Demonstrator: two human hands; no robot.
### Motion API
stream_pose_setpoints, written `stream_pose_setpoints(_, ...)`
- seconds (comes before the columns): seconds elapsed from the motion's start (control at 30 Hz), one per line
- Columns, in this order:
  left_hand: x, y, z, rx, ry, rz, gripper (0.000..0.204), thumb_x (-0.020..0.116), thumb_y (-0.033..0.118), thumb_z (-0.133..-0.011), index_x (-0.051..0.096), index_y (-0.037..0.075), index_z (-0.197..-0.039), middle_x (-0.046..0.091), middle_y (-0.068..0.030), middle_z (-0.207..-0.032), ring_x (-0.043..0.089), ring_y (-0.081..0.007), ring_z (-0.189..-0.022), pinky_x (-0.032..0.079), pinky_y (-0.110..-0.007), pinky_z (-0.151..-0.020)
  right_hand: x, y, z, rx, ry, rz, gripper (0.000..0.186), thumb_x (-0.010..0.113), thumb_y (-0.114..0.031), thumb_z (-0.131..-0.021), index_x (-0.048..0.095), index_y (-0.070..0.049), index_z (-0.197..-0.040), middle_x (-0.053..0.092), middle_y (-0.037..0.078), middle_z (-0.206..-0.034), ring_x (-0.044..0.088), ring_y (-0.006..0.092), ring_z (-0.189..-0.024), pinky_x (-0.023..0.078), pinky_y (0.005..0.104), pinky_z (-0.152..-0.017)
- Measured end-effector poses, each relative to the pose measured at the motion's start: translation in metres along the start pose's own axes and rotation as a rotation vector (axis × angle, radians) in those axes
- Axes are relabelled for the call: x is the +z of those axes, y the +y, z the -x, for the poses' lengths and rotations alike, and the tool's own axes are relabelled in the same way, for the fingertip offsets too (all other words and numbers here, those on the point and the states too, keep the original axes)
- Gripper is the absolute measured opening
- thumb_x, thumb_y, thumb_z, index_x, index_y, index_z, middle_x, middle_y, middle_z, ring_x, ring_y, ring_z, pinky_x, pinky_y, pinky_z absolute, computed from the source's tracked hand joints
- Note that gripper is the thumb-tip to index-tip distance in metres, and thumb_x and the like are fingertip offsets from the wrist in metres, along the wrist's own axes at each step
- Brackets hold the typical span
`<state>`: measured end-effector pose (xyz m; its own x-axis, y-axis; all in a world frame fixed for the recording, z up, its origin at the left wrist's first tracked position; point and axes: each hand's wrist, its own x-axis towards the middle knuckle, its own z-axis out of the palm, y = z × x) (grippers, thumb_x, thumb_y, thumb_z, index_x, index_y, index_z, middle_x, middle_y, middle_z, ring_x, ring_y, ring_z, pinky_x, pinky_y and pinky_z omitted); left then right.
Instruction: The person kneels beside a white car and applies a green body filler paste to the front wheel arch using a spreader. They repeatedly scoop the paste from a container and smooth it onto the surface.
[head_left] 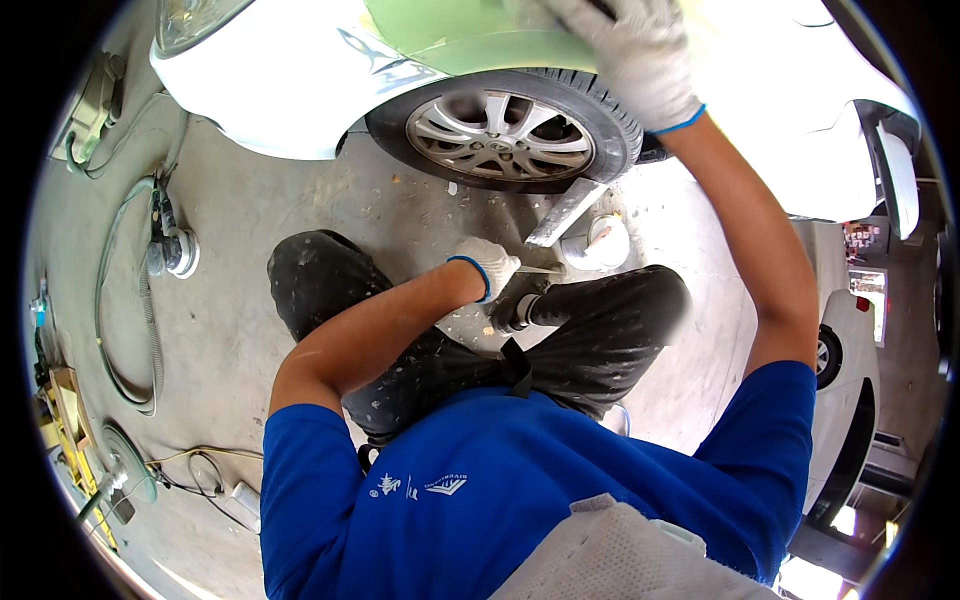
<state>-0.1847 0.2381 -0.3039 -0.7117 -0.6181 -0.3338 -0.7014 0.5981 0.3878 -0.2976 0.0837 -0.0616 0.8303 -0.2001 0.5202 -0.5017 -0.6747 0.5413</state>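
My left hand [487,266], in a white knit glove with a blue cuff, is closed between my knees. From its fist a thin, flat blade like a putty knife's [541,270] sticks out to the right; its handle is hidden. My right hand [640,55], gloved the same way, reaches up to the car's fender [440,30], which has a pale green patch above the wheel. Its fingers look stretched out over the green surface, their tips blurred and cut off by the top edge. I see nothing held in it.
Below the tyre [500,130] stand a whitish tub [606,243] and a long flat board [567,212]. A round sander [181,252] with a looped hose [101,300] lies on the floor at left. Another white car [848,400] stands at right.
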Motion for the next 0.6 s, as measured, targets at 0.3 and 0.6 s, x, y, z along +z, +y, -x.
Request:
stream_pose_setpoints(0.3,-0.003,-0.004,0.004,-0.032,-0.015,0.024,0.027,0.055,0.017,-0.095,0.070,0.011,-0.117,0.076,-0.0148,-0.103,0.074,-0.0350,-0.096,0.059,-0.047,-0.079,-0.018,-0.003,-0.010,0.005,0.041,-0.043,0.048,0.074,-0.009,-0.076,0.073,-0.020,-0.123,0.064,0.005,-0.108,0.062,0.0263,-0.099,0.053,0.0405,-0.084)
stream_pose_setpoints(0.6,0.002,-0.002,0.001,0.023,0.062,0.027,0.032,0.060,0.011,-0.088,0.068,0.009,-0.119,0.074,-0.0169,-0.094,0.073,-0.0377,-0.088,0.058,-0.049,-0.071,0.028,-0.010,0.050,-0.108,0.058,-0.015,0.044,0.074,-0.014,-0.076,0.073,-0.024,-0.119,0.062,-0.001,-0.110,0.060,0.0214,-0.100,0.054,0.0365,-0.086)
